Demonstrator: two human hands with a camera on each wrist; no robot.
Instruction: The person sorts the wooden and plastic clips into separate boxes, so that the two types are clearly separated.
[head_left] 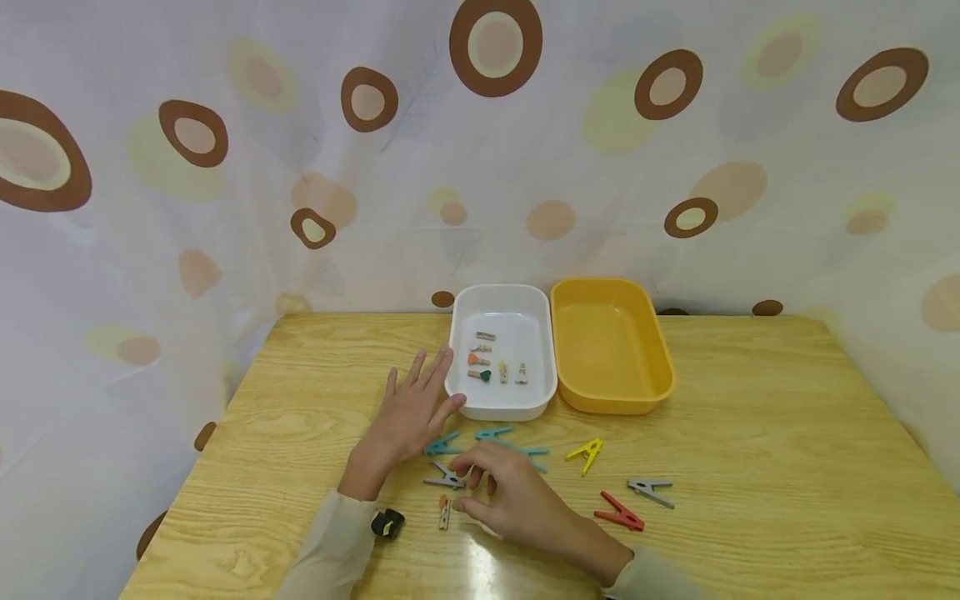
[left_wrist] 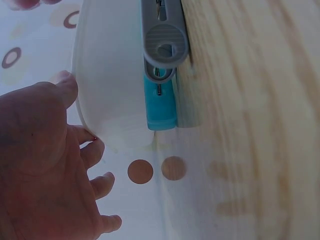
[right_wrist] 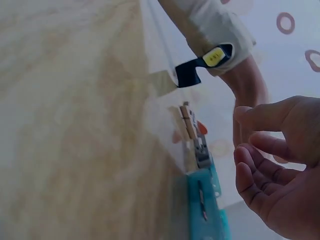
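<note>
In the head view my left hand spreads its fingers at the left side of a white tray. In the left wrist view thumb and fingers touch the tray's rim. Small wooden clothespins, several of them with coloured tops, lie inside it. My right hand hovers over the table with loosely curled fingers, holding nothing. Just left of its fingertips lies a small wooden clothespin with an orange top. A grey plastic clothespin is just beyond, and teal clothespins lie between the hands and the tray.
A yellow tray stands right beside the white one. To the right on the wooden table are a yellow clothespin, a red one and another grey one. A black strapped piece sits at my left sleeve.
</note>
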